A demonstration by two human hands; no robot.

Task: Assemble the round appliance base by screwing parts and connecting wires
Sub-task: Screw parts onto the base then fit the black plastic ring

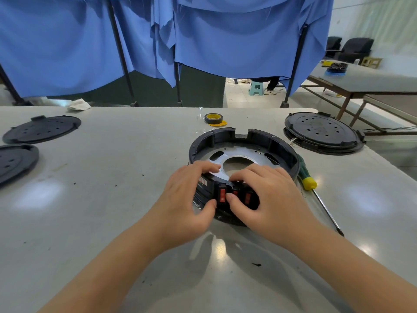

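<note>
A round black appliance base (246, 137) with a silver metal plate (242, 155) inside lies on the table, centre right. Its near side carries a black switch panel with red rocker switches (222, 195). My left hand (189, 197) grips the base's near left edge, fingers over the rim and thumb under the panel. My right hand (266, 195) holds the switch panel, fingers curled over its top and thumb pressing on its front between the switches. The panel's right part is hidden under my right hand.
A green and yellow screwdriver (309, 181) lies right of the base. A tape roll (213, 118) sits behind it. Black round covers lie at the far right (322, 129) and at the left (42, 128), (13, 161). Blue curtains hang behind the table.
</note>
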